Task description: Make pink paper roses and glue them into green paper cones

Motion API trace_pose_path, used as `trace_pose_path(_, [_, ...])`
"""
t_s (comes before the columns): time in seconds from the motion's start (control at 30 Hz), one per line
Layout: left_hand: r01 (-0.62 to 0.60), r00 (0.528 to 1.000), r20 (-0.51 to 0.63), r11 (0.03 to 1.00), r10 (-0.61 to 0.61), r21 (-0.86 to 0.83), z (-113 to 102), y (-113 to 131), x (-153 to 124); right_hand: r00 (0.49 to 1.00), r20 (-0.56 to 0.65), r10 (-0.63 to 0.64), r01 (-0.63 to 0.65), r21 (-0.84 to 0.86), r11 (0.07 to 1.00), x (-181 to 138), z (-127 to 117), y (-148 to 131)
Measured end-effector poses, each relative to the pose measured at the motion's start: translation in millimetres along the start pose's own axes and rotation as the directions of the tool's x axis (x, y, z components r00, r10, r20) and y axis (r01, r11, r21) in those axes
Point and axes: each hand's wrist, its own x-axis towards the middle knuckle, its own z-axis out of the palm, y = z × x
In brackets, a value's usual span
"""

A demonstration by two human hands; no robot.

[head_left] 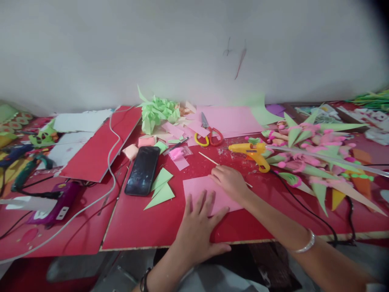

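Observation:
A sheet of pink paper [197,183] lies on the red table in front of me. My left hand [199,223] rests on its lower part, fingers spread and flat. My right hand [230,181] is at the sheet's upper edge with fingers bent and pressed together on the paper; its fingertips are partly hidden. A thin wooden stick [208,157] passes behind the right hand, its two ends showing on either side. Whether that hand touches the stick, I cannot tell. Light green paper triangles [163,194] lie left of the sheet.
A black phone [142,170] lies left. Scissors [209,134] and green paper scraps [158,111] are behind. A yellow glue gun [251,152] and paper flowers [313,150] lie right. A white cable [111,162] crosses near a purple power strip [57,200].

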Motion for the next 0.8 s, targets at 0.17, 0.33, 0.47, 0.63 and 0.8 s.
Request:
trace_pose_path(0.17, [-0.005,1.000,0.000,1.000,0.005,0.022,0.4,0.1,-0.2,0.999,0.031,0.014,-0.012,-0.045,0.999,2.7,0.6,-0.9])
trace_pose_path(0.33, [-0.037,0.999,0.015,0.998,0.036,0.057,-4.1,-7.3,-11.1,0.999,0.034,0.011,-0.009,-0.052,0.999,3.4,-0.6,-1.7])
trace_pose_path(0.47, [-0.039,0.997,0.072,0.996,0.033,0.078,-17.2,-22.5,-32.6,0.999,0.040,0.000,0.002,-0.048,0.999,2.3,-1.1,-2.4])
trace_pose_path(0.63, [-0.027,0.992,0.128,0.994,0.013,0.109,-31.7,-40.4,-58.4,0.998,0.055,-0.012,0.015,-0.046,0.999,3.8,0.8,-0.6])
trace_pose_path(0.8, [-0.039,0.983,0.183,0.994,0.020,0.099,-36.5,-45.3,-64.7,0.995,0.013,-0.099,0.100,-0.037,0.994,-0.1,-10.9,-5.5])
